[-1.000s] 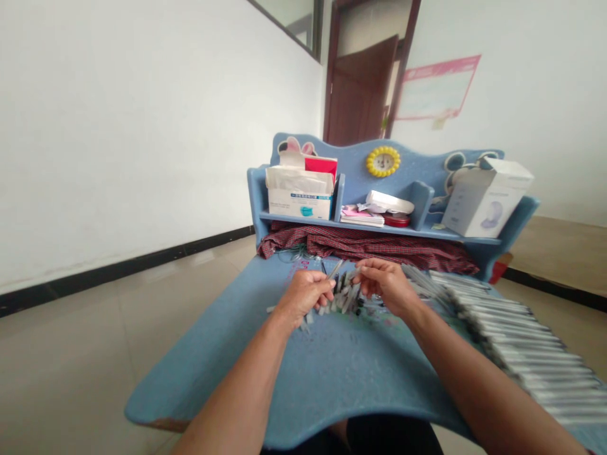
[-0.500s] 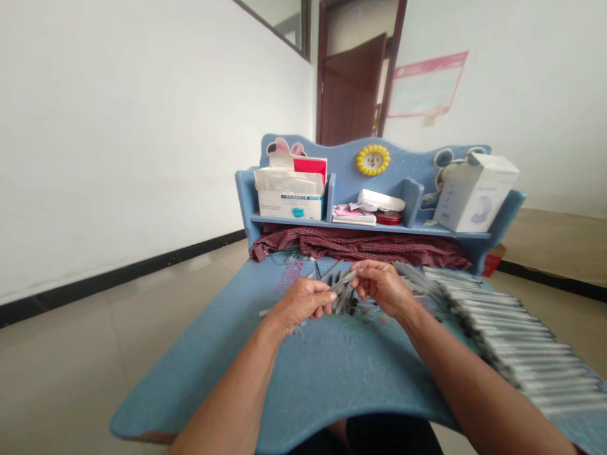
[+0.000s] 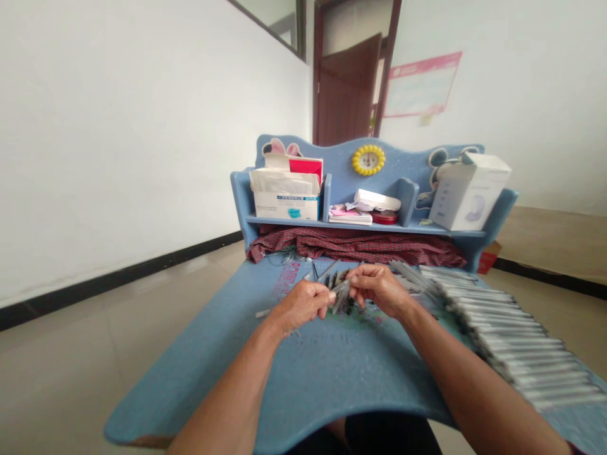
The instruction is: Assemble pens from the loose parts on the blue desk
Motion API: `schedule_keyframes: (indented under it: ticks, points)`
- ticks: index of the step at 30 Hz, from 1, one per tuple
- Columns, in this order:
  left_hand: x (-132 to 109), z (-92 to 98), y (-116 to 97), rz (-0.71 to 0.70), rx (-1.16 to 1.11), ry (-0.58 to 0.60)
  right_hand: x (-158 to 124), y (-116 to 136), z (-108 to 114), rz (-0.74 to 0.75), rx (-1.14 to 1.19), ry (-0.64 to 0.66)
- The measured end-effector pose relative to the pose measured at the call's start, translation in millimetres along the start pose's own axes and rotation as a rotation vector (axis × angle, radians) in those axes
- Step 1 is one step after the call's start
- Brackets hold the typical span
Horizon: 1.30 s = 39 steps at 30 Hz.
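Note:
My left hand (image 3: pixel 303 304) and my right hand (image 3: pixel 380 291) face each other above the middle of the blue desk (image 3: pixel 351 373). A thin, clear-grey pen (image 3: pixel 341 287) spans the small gap between them, pinched at its ends by the thumb and fingers of each hand. Beneath and behind it lies a loose heap of similar grey pen pieces (image 3: pixel 339 306), some with dark ends. My fingers partly cover both the pen and the heap. Beyond my right hand rests a bunch of clear tubes (image 3: pixel 413 278).
Many pens with clear barrels (image 3: pixel 516 341) lie side by side along the desk's right side. A crumpled checked cloth (image 3: pixel 360 245) runs under the shelf. On the shelf stand a mask box (image 3: pixel 285 207), a red tin (image 3: pixel 384 217) and a white carton (image 3: pixel 469 193).
My hands have drawn slightly closer together, with the right fingertips a little lower, so less of the pen shows between them. The whole view has shifted slightly.

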State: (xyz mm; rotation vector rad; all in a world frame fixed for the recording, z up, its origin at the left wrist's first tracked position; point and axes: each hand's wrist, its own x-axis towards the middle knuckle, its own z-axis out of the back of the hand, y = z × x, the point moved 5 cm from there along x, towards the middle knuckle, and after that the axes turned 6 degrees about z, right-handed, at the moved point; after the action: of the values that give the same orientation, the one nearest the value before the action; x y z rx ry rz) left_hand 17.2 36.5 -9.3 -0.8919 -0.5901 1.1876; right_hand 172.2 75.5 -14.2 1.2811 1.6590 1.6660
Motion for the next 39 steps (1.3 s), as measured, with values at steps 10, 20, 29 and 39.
schedule_keyframes:
  ticks: [10, 20, 29, 39]
  points:
    - [2, 0.1, -4, -0.089, 0.09, -0.067, 1, -8, -3, -0.033, 0.097, -0.048]
    - [-3, -3.4, -16, -0.117, 0.207, -0.053, -4, -11, -4, -0.072, 0.095, 0.05]
    - [0, 0.1, -10, -0.06, 0.197, -0.027, 0, -16, -9, -0.082, 0.084, 0.035]
    - [-2, 9.2, -3, 0.047, 0.109, -0.021, 5, 1, 4, -0.09, -0.103, -0.013]
